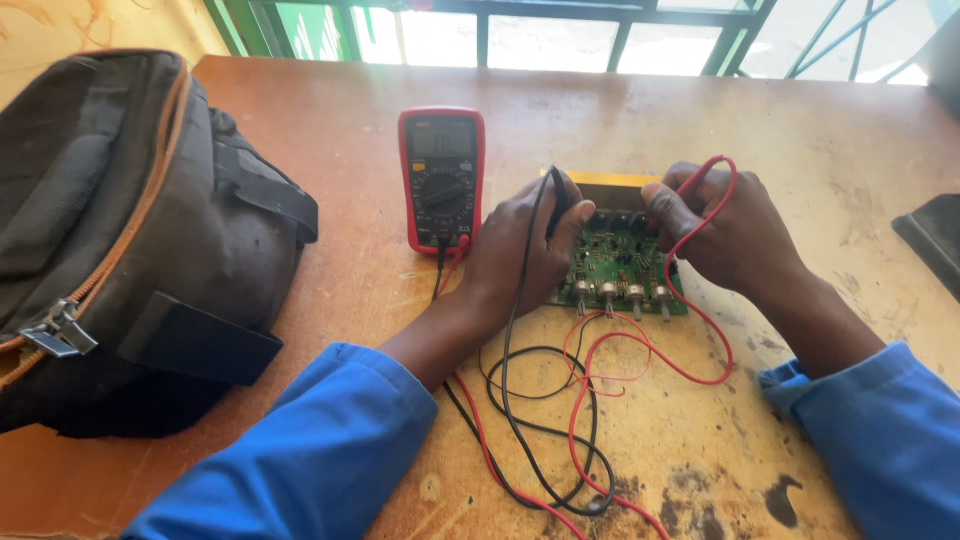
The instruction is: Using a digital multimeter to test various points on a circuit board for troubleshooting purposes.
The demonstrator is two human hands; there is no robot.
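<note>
Tabletop (800, 130) of worn orange-brown wood, scuffed and stained toward 6 o'clock. Dark backpack (120, 240) with a tan zip lying at 9 o'clock, well apart from the work. Red-cased multimeter (441, 180) flat at 11 o'clock, dial turned off its rest position, screen too faint to read, both leads plugged into its lower edge. Green circuit board (620, 265) at centre, just right of the meter, with a yellow strip along its far edge and a row of knob shafts along the near edge. Left hand (525, 255) resting at the board's 9 o'clock side, fingers closed on the black probe (558, 195), tip angled down toward the far row of parts. Right hand (735, 240) at 3 o'clock, fingers pinched on the red probe (700, 180), tip hidden behind the fingers, so contact cannot be told. Black and red leads (560, 440) looping loosely toward 6 o'clock. Judged from this: meter set up and connected, both probes brought to the board, probing under way; reading not legible.
</note>
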